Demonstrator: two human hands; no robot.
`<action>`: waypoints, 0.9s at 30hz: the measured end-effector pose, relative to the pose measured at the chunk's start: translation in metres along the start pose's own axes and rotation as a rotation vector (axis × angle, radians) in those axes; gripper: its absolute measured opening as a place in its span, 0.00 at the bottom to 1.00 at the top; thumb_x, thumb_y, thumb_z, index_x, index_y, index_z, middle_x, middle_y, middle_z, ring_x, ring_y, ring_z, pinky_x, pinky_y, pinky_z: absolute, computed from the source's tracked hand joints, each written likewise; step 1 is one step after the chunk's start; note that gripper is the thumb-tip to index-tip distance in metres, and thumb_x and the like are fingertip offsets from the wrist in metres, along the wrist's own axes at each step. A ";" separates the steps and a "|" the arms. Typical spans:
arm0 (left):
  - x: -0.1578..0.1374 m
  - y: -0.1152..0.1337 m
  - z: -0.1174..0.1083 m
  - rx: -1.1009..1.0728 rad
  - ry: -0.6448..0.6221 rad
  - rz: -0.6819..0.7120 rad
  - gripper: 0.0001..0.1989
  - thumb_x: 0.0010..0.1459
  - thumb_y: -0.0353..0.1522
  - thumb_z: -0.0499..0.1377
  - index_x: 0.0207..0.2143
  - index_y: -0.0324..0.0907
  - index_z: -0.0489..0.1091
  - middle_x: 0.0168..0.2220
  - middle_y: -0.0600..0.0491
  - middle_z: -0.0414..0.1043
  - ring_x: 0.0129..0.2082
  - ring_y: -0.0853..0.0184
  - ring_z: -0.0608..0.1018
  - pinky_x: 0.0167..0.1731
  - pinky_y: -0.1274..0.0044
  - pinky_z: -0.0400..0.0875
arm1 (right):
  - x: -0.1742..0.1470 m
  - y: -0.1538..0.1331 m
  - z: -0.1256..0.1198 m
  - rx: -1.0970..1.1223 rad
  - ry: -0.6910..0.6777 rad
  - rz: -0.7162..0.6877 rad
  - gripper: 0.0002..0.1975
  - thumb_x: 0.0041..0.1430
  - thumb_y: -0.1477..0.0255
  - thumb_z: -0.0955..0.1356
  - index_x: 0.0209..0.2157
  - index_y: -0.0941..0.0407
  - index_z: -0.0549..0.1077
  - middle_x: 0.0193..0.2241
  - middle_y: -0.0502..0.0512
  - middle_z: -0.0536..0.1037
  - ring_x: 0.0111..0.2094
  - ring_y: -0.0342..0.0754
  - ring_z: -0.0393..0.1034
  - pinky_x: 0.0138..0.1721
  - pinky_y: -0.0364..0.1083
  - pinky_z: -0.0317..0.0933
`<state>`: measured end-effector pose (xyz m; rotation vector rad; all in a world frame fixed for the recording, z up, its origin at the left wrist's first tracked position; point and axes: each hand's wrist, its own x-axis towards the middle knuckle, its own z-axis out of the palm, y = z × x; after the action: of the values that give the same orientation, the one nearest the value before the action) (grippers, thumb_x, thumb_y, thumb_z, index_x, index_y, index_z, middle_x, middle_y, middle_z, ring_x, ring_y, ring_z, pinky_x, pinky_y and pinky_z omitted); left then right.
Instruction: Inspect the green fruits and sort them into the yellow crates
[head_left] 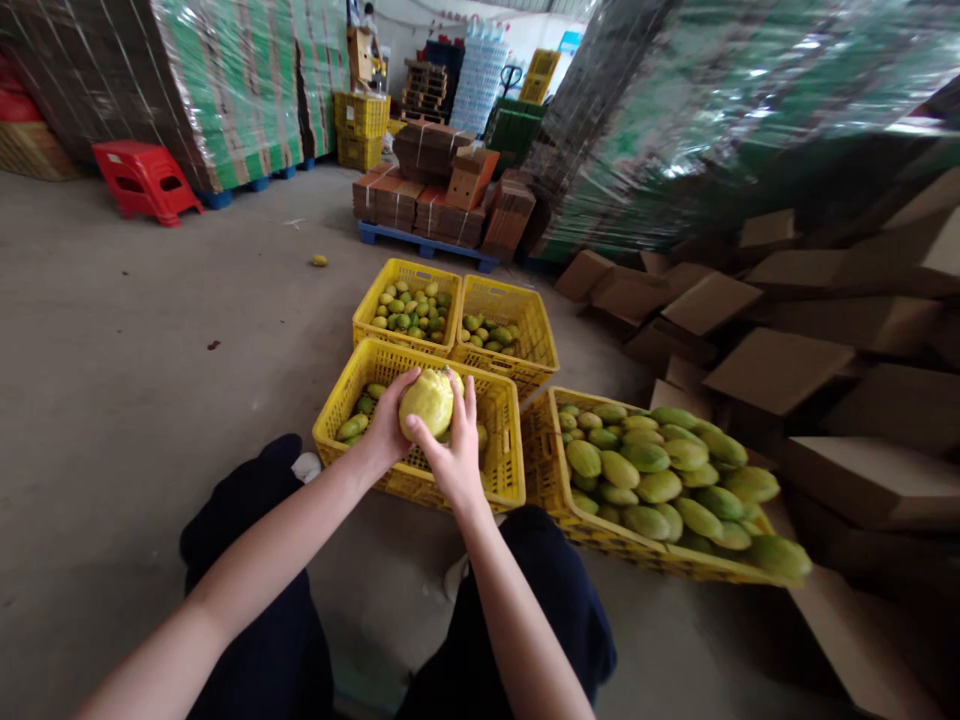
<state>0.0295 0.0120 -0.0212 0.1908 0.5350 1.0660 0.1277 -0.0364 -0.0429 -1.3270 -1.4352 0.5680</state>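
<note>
Between both hands I hold a yellow-green, lumpy papaya [426,402] above the near yellow crate [513,470]. My left hand [388,422] is wrapped round its left side. My right hand [456,452] grips it from the right, thumb across the front and fingers pointing up. Part of the fruit's right side is hidden behind my fingers. Several green and yellow papayas [354,426] lie inside the near crate, partly covered by my hands. To the right, a yellow crate [556,470] is heaped with larger green-yellow papayas [646,458].
Behind the near crate stand two yellow crates, the left one [363,318] and the right one [546,335], holding smaller fruit. Cardboard boxes [780,370] pile up at right. Flattened cartons lie on a blue pallet [424,243]. A red stool [144,180] stands far left.
</note>
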 end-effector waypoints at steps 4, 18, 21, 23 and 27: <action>-0.011 0.001 0.002 0.052 -0.126 0.072 0.15 0.55 0.35 0.62 0.43 0.37 0.77 0.39 0.48 0.81 0.44 0.58 0.82 0.47 0.73 0.75 | -0.009 -0.007 0.006 -0.143 0.094 -0.157 0.47 0.47 0.48 0.75 0.65 0.51 0.61 0.71 0.67 0.49 0.69 0.68 0.51 0.64 0.70 0.56; 0.000 0.034 0.001 0.005 -0.111 0.096 0.18 0.65 0.40 0.56 0.55 0.45 0.70 0.40 0.49 0.81 0.37 0.60 0.83 0.40 0.69 0.78 | -0.002 -0.017 -0.014 0.548 0.162 -0.104 0.39 0.38 0.68 0.81 0.54 0.49 0.69 0.49 0.55 0.75 0.50 0.55 0.73 0.53 0.57 0.70; -0.001 0.044 -0.002 0.010 -0.077 0.098 0.19 0.64 0.42 0.56 0.47 0.38 0.73 0.37 0.44 0.81 0.33 0.61 0.82 0.34 0.71 0.78 | 0.006 -0.014 -0.021 0.860 0.163 0.144 0.30 0.39 0.67 0.80 0.46 0.51 0.72 0.42 0.52 0.79 0.45 0.53 0.75 0.53 0.57 0.69; -0.004 0.045 -0.002 -0.002 -0.026 0.116 0.19 0.62 0.43 0.56 0.43 0.35 0.74 0.33 0.43 0.80 0.30 0.61 0.81 0.31 0.72 0.78 | 0.011 -0.012 -0.022 1.015 0.127 0.256 0.24 0.45 0.61 0.77 0.44 0.53 0.74 0.41 0.55 0.80 0.48 0.55 0.75 0.57 0.60 0.66; -0.007 0.040 0.001 -0.081 0.143 0.103 0.14 0.62 0.38 0.56 0.42 0.37 0.74 0.25 0.49 0.75 0.24 0.63 0.78 0.27 0.72 0.77 | 0.015 -0.004 -0.016 1.165 0.170 0.430 0.23 0.53 0.50 0.71 0.43 0.53 0.75 0.41 0.57 0.80 0.47 0.56 0.75 0.57 0.62 0.65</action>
<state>-0.0038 0.0253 -0.0016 0.0717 0.6144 1.2057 0.1430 -0.0289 -0.0287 -0.6665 -0.4474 1.2800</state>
